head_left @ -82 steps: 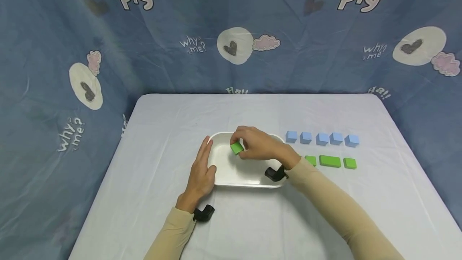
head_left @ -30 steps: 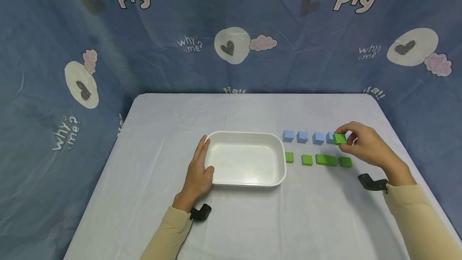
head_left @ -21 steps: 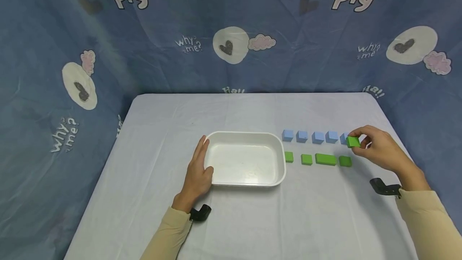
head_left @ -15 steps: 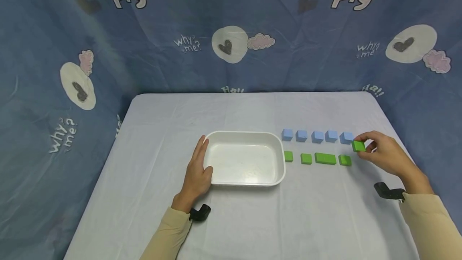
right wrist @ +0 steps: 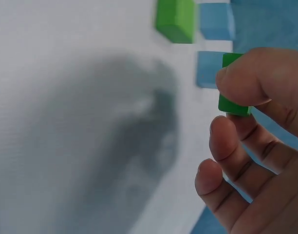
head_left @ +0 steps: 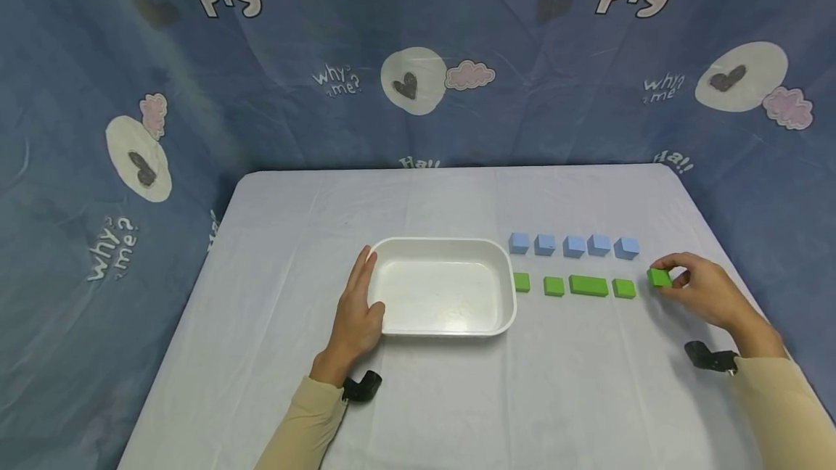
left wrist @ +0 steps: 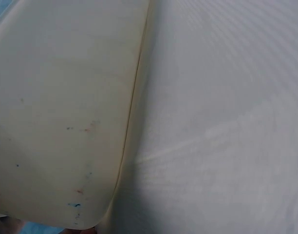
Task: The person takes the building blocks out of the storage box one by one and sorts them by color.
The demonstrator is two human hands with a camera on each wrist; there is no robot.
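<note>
Between thumb and fingertips, my right hand (head_left: 708, 292) pinches a small green block (head_left: 659, 278) just past the right end of the green row. In the right wrist view the thumb covers part of that green block (right wrist: 235, 108), while the lower fingers are loosely bent. My left hand (head_left: 355, 318) lies along the left side of a white tray (head_left: 444, 333), fingers nearly straight against its rim. The left wrist view is filled by the tray's wall (left wrist: 66, 97), with only slivers of the hand at the bottom edge.
Several blue blocks (head_left: 574, 246) form a row right of the tray. Nearer lies a row of green blocks: a long one (head_left: 588, 286) and small ones (head_left: 554, 286), the leftmost (head_left: 522, 282) right at the tray's rim. A blue printed curtain (head_left: 294, 122) hangs behind the white table (head_left: 418, 412).
My right hand has carried the green block from over the tray across to the right, past the blue row, then nearer and lower. The left hand has stayed at the tray.
</note>
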